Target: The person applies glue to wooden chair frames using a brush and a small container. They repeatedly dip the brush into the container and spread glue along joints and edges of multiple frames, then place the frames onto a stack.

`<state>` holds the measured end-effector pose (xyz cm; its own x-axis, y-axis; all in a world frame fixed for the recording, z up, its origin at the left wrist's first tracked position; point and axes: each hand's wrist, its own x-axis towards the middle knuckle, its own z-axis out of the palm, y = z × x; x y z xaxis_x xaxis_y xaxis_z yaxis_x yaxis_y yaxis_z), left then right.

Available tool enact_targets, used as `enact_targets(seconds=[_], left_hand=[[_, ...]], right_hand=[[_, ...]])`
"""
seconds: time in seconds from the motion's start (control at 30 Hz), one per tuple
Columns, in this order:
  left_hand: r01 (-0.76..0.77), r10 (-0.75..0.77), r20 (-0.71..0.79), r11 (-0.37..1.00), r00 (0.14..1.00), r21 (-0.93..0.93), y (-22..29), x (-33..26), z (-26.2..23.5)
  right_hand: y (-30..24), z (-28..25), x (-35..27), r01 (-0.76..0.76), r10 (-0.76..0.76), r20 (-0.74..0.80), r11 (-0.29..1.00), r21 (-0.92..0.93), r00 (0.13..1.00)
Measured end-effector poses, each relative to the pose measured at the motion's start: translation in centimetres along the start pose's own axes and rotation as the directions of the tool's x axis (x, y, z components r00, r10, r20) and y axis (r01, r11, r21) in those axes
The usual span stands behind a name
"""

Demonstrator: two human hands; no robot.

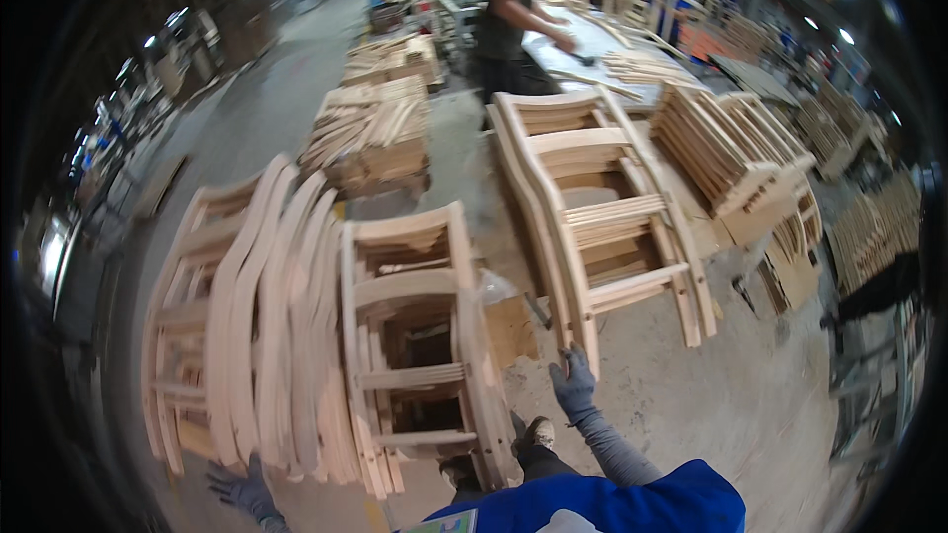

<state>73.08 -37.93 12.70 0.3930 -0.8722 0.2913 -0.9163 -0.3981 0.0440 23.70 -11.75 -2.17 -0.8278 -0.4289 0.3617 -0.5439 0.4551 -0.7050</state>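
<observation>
My right hand (573, 382), in a grey glove, grips the near leg end of the top wooden chair-back frame (592, 222) on a stack that runs away from me. My left hand (242, 490), also gloved, hangs low at the left with fingers spread and holds nothing, just below a leaning row of curved chair frames (267, 316). Between the two hands stands another stack of frames (415, 336). My shoe (536, 431) shows on the concrete floor under the right hand.
More frame stacks (731, 163) sit to the right and piles of wooden parts (370, 133) lie further back on pallets. A person in a dark shirt (513, 20) works at a table ahead. An aisle of concrete floor (267, 89) runs along the left.
</observation>
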Motion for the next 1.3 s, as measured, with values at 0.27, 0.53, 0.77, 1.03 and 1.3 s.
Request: enact_targets(seconds=[0.27, 0.53, 0.77, 1.03, 1.3], left_hand=[[-0.178, 0.313, 0.162, 0.815, 0.936, -0.551, -5.9, 5.2, 2.6], [-0.515, 0.6, -0.185, 0.441, 0.778, -0.735, 1.7, 1.2, -1.0], [-0.586, 0.746, -0.146, 0.37, 0.65, -0.721, 1.8, 2.0, -4.5], [-0.265, 0.393, 0.089, 0.753, 0.915, -0.603, -7.7, 18.9, 2.1], [0.376, 0.561, 0.576, 0.439, 0.595, -0.816, -4.2, 23.4, 0.1]], right_hand=[[-21.5, 10.8, -5.7, 0.261, -0.442, 0.444, 0.874, 0.411, 0.78], [-42.7, 20.9, -7.6, -0.573, -0.283, 0.71, 0.435, 0.694, 0.645], [-38.4, 20.2, -1.9, -0.725, -0.176, 0.86, 0.473, 0.501, 0.479], [-39.8, 15.4, -3.9, -0.779, -0.113, 0.903, 0.469, 0.416, 0.414], [-37.2, 16.9, -3.6, -0.742, -0.148, 0.866, 0.459, 0.488, 0.478]])
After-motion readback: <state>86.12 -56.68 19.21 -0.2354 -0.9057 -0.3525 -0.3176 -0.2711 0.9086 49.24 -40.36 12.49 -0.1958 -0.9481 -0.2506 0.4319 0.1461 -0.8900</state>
